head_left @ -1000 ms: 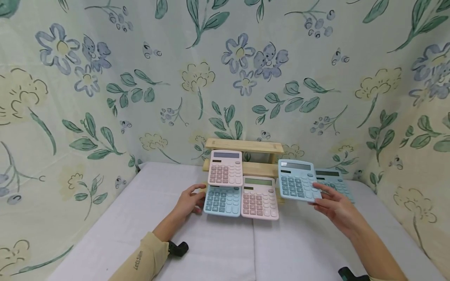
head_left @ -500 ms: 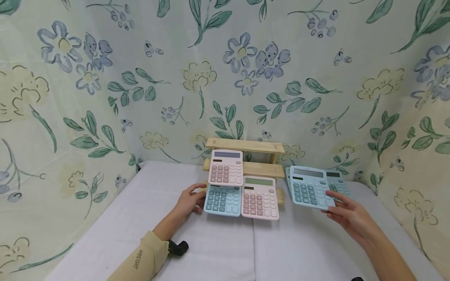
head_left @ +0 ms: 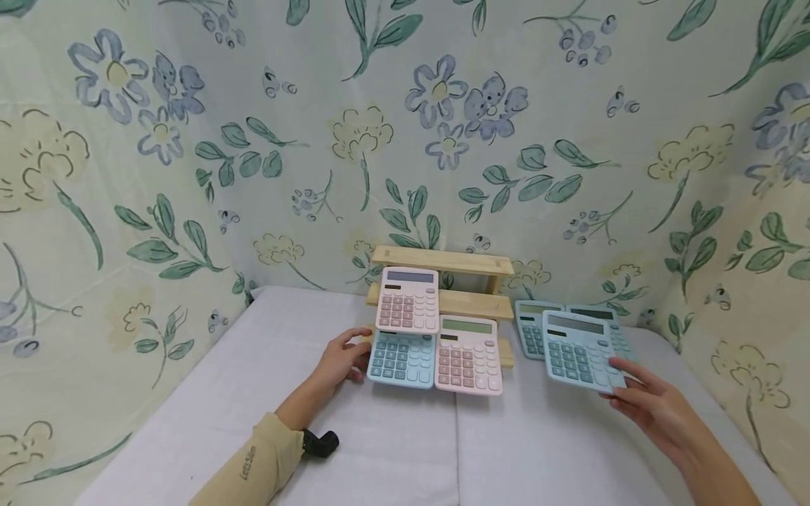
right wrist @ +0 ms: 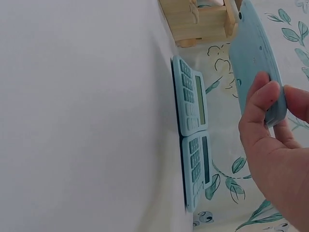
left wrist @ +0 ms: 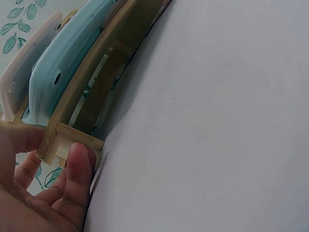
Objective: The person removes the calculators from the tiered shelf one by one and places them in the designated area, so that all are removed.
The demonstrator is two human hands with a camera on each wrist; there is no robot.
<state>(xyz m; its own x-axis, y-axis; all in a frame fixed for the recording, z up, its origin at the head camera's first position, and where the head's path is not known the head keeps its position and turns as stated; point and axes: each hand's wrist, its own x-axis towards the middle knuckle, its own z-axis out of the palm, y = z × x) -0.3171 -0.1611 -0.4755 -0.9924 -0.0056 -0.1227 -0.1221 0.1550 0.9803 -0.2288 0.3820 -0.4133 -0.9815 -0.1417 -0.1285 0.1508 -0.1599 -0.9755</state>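
Note:
My right hand pinches a blue calculator by its lower right corner, its display tilted up. In the right wrist view the calculator hangs above the table, its back toward the camera. My left hand holds the left end of a stepped wooden rack; in the left wrist view its fingers curl around the rack's corner. On the rack's lower tier lean a blue calculator and a pink calculator side by side. Another pink calculator sits on the tier above the blue one.
Two more blue calculators lie side by side on the white-covered table, right of the rack: a left one and a right one. The held calculator partly covers them in the head view. A floral curtain stands behind.
My right hand has carried the blue calculator away from the rack, rightward and nearer to me, uncovering the left blue calculator on the table. My left hand stays at the rack's end.

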